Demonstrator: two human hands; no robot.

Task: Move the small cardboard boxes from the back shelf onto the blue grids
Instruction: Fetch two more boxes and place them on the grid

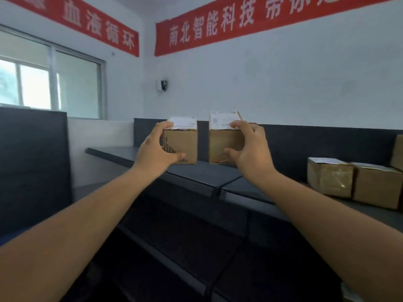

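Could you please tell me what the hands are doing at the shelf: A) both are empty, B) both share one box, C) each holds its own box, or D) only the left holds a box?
C: the left hand grips the left box and the right hand grips the right box.

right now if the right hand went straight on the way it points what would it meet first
The right hand grips the right box; pushed on, that box would probably meet the dark back panel just behind it, though the gap is hard to judge.
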